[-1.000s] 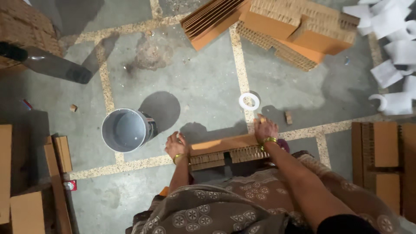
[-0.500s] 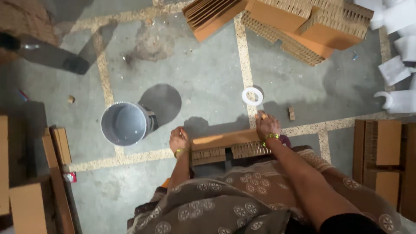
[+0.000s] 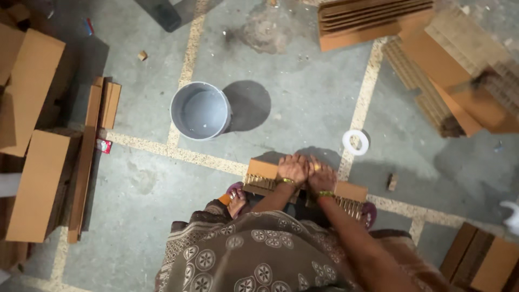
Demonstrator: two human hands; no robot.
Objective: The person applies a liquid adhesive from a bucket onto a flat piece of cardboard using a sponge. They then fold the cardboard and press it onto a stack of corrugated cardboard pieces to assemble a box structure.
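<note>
- Brown corrugated cardboard bundle (image 3: 263, 174) is lying flat on the grey concrete floor (image 3: 303, 97), just in front of the person's feet, across a pale speckled seam in the floor.
- Both hands are pressing down on the top of that bundle, side by side and touching each other near its middle.
- Left hand (image 3: 293, 168) is resting palm-down, its grip laid flat on the cardboard rather than closed around it; a gold bangle is showing at the wrist.
- Right hand (image 3: 321, 176) is pressing just beside it, fingers curled over the top sheet; I cannot tell whether the grip is truly clenched.
- Grey plastic bucket (image 3: 200, 111) is standing upright well beyond the bundle, casting a round shadow.
- White tape roll (image 3: 356, 142) is lying flat on the floor near the bundle's far right corner.
- Stacks of flattened cardboard sheets (image 3: 38, 184) are sitting at the left, and more corrugated stacks (image 3: 432, 81) are piled at the upper right.
- Patterned brown cloth (image 3: 243, 259) is covering the person's lap.
</note>
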